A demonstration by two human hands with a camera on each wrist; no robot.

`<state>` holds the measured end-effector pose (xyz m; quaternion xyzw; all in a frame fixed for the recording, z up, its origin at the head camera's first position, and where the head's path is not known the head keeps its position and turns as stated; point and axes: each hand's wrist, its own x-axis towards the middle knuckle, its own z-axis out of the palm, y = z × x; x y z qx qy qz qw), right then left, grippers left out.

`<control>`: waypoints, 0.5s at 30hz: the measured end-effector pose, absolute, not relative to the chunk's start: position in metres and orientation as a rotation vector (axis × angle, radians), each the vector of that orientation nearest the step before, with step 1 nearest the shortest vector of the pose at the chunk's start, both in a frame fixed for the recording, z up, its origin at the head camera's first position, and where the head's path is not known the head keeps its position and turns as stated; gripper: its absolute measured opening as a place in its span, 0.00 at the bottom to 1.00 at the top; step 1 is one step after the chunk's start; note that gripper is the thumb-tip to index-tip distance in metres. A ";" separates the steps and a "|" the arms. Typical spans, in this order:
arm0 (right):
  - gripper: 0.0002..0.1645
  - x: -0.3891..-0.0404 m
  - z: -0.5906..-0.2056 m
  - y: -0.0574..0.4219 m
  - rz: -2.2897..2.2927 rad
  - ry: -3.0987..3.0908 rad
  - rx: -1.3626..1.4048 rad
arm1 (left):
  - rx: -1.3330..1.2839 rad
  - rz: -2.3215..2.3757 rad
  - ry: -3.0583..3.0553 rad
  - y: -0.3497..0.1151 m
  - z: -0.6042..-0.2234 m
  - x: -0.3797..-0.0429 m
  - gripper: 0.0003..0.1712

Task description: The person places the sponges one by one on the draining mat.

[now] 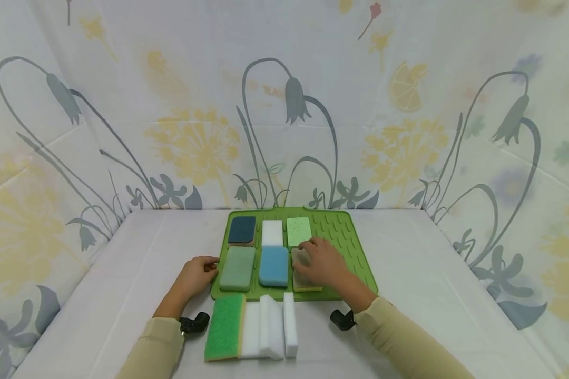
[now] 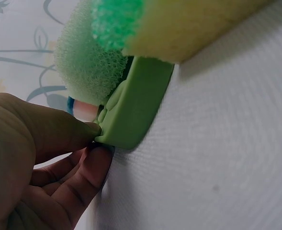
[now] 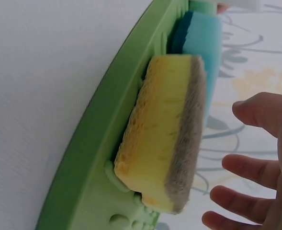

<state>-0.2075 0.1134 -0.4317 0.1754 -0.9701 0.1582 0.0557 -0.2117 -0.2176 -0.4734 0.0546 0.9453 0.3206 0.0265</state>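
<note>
My left hand point(image 1: 195, 275) pinches the left edge of a green ridged drying mat point(image 1: 341, 237); in the left wrist view the thumb lies on the rim point(image 2: 145, 96) and a finger is beneath it. Over a yellow sponge with a grey scouring top point(image 3: 167, 129) hovers my right hand point(image 1: 324, 263). Its fingers are spread and apart from the sponge in the right wrist view. Also on the mat lie a blue sponge point(image 1: 273, 267), a pale green sponge point(image 1: 237, 268), a speckled light green sponge point(image 1: 298, 231), a white sponge point(image 1: 272, 232) and a dark blue-topped sponge point(image 1: 242, 230).
In front of the mat are a green and yellow scouring sponge point(image 1: 224, 327) and several white foam pieces point(image 1: 271, 326). A white cloth point(image 1: 408, 326) covers the table. Behind it hangs a flower-patterned curtain point(image 1: 284, 105). Black wrist cameras sit on both sleeves.
</note>
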 end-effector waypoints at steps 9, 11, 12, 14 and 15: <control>0.26 -0.186 -0.428 0.113 0.562 -2.892 0.553 | 0.183 0.997 2.923 -0.218 -0.472 -0.210 0.21; 0.26 -0.181 -0.428 0.113 0.614 -2.878 0.563 | 0.183 0.999 2.924 -0.218 -0.472 -0.210 0.21; 0.26 -0.179 -0.428 0.113 0.645 -2.873 0.570 | 0.185 0.998 2.925 -0.218 -0.472 -0.210 0.21; 0.26 -0.174 -0.427 0.113 0.716 -2.866 0.587 | 0.189 0.997 2.927 -0.218 -0.472 -0.210 0.21; 0.26 -0.173 -0.427 0.113 0.748 -2.868 0.595 | 0.191 0.998 2.927 -0.218 -0.472 -0.210 0.21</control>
